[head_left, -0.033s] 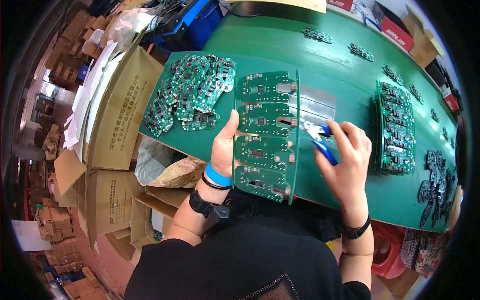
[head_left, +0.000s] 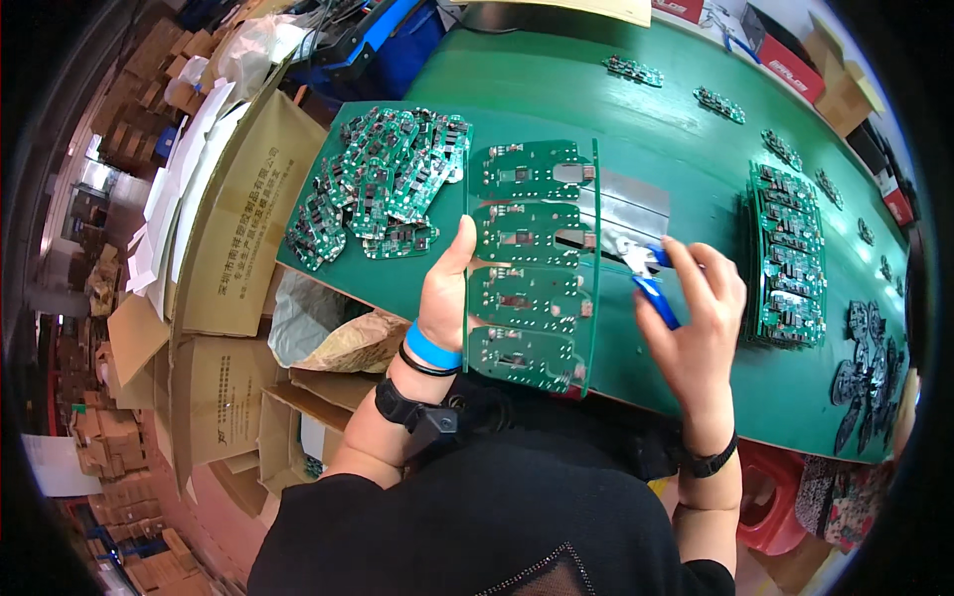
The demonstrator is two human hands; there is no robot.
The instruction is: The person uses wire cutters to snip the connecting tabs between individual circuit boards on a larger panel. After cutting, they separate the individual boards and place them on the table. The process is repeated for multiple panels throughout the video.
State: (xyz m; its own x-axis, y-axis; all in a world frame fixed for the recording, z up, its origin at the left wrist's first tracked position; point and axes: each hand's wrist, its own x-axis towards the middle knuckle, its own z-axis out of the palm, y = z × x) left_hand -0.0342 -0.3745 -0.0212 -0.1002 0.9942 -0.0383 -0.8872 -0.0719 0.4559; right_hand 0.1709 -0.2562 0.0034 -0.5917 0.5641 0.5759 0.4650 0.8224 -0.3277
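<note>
I see left hand [head_left: 449,288] gripping the circuit board [head_left: 519,248] over the table [head_left: 626,348], fingers mostly hidden behind, right hand [head_left: 700,323] clasping blue-handled pliers [head_left: 657,302] just beside it, jaws too glary to read.

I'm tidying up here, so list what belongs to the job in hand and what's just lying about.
Job in hand:
circuit-board panel, held in the left hand
blue-handled tool, in the right hand
likely the loose board pile and stacked panels

Seemingly lying about:
large cardboard box
plastic bag
red stool
</note>
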